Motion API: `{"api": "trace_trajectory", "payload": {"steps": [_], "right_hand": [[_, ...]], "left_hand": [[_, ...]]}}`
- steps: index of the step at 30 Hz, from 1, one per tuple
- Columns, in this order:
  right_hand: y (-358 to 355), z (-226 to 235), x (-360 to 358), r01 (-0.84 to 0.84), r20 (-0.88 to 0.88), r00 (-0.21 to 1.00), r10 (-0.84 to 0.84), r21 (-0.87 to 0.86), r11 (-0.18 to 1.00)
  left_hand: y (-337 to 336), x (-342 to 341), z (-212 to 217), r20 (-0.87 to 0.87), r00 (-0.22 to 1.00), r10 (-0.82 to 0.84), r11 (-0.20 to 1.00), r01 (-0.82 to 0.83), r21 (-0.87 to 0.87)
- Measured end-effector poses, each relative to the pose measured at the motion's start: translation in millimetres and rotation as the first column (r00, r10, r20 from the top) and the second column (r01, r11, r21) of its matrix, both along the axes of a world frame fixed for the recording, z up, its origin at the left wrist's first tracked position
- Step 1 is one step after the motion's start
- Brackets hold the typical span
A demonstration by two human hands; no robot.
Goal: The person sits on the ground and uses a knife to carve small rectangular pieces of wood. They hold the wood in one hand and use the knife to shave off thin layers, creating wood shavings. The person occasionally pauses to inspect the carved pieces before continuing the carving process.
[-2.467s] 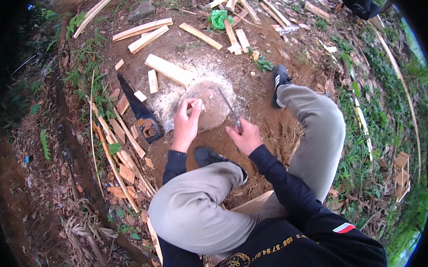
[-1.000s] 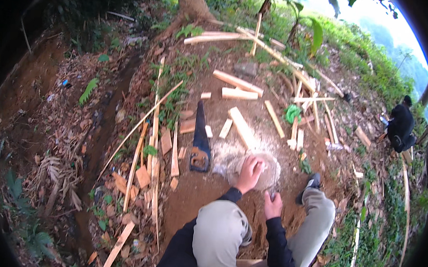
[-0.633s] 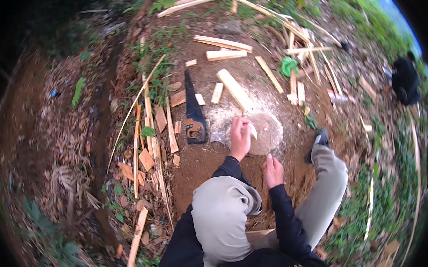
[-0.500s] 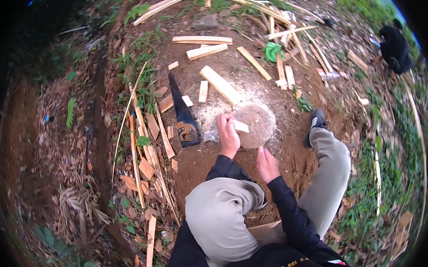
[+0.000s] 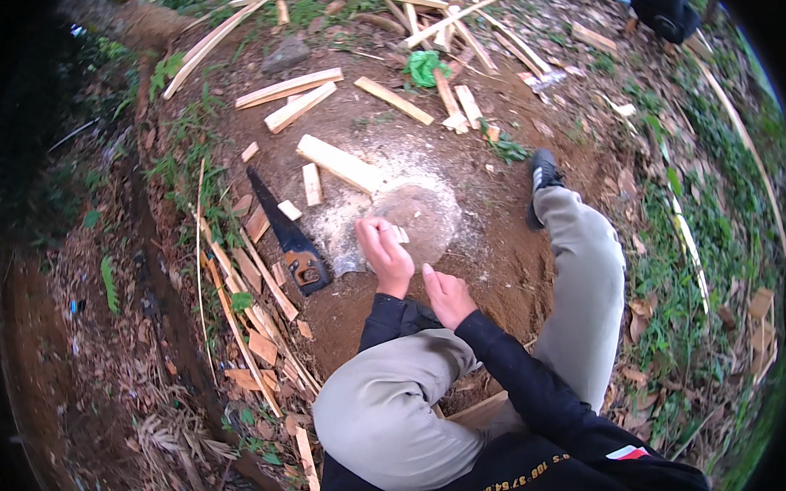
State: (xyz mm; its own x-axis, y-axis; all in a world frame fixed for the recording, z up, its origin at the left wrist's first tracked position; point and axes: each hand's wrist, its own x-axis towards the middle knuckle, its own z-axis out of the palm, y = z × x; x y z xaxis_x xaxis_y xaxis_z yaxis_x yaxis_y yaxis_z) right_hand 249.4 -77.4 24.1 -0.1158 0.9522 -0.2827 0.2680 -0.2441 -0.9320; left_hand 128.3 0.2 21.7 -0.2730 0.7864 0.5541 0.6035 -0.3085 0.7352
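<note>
My left hand (image 5: pixel 385 258) is closed around a small pale wood block (image 5: pixel 401 234), and only one end of it shows past the fingers. Just beside it, lower and to the right, my right hand (image 5: pixel 449 298) has its fingers curled in; what they hold, if anything, is hidden. Both hands are over the near edge of a round brown block (image 5: pixel 428 219), stump or stone, ringed by pale sawdust. A thick squared wood piece (image 5: pixel 339 164) rests against its far left side. To the left, a handsaw (image 5: pixel 280 222) with a wooden handle lies on the soil.
Short offcuts (image 5: pixel 312 184) lie near the saw. Long wood strips (image 5: pixel 245 313) are heaped at the left, and more sticks (image 5: pixel 449 26) lie at the far side by a green plastic bag (image 5: pixel 424 68). A person in dark clothes (image 5: pixel 665 15) is at the far right.
The whole view has shifted, so the ground things appear farther left. My hands have come closer together, and less of the wood block shows in my left hand.
</note>
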Motion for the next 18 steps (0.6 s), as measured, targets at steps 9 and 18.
{"api": "trace_trajectory", "payload": {"steps": [9, 18], "right_hand": [[3, -6, -1, -0.034, -0.015, 0.999, 0.034, 0.016, 0.999], [6, -31, -8, -0.192, 0.203, 0.969, 0.14, 0.264, 0.945]], "left_hand": [[-6, 3, -7, 0.108, 0.994, -0.017, 0.999, 0.022, -0.048], [-9, 2, -12, 0.016, 0.999, -0.03, 0.999, 0.03, -0.02]]}}
